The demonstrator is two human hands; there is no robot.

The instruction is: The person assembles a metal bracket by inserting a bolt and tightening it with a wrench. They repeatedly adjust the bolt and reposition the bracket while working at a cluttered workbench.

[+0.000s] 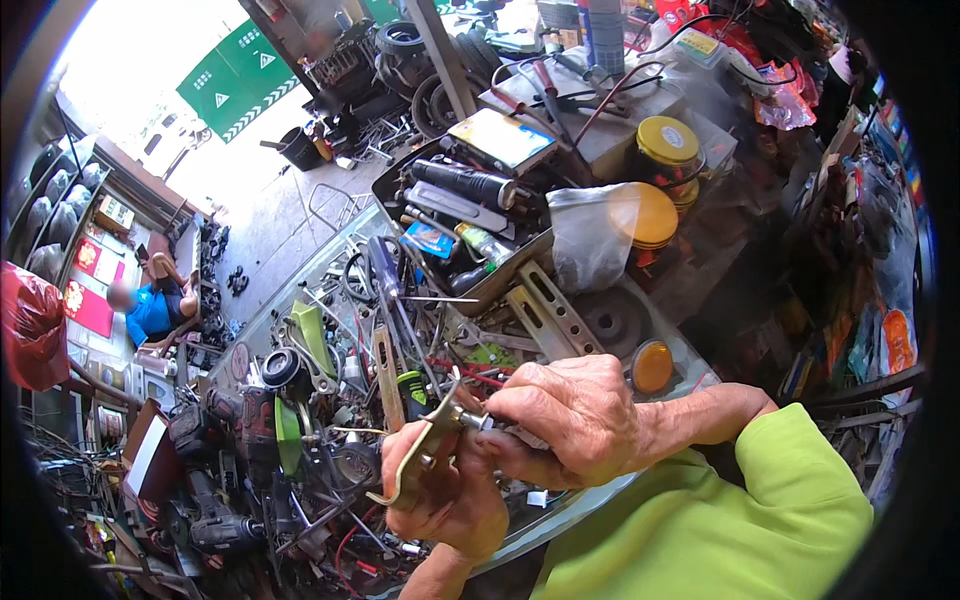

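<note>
In front of me, low over the cluttered bench, my left hand is closed round a bent, brass-coloured metal bracket. The bracket's curved plate faces left, its lower lip sticking out past my fingers. A silvery bolt or stud stands out from its upper part. My right hand comes in from the right, thumb and fingers pinched at the end of that bolt. Whether the bolt is threaded into the bracket I cannot tell. Just beyond the bracket lies a green-and-black tool handle.
Loose tools and parts cover the bench around cordless power tools. Behind is a tray of tools, beside a slotted metal bar and a yellow-lidded can. A person in blue sits at the far left.
</note>
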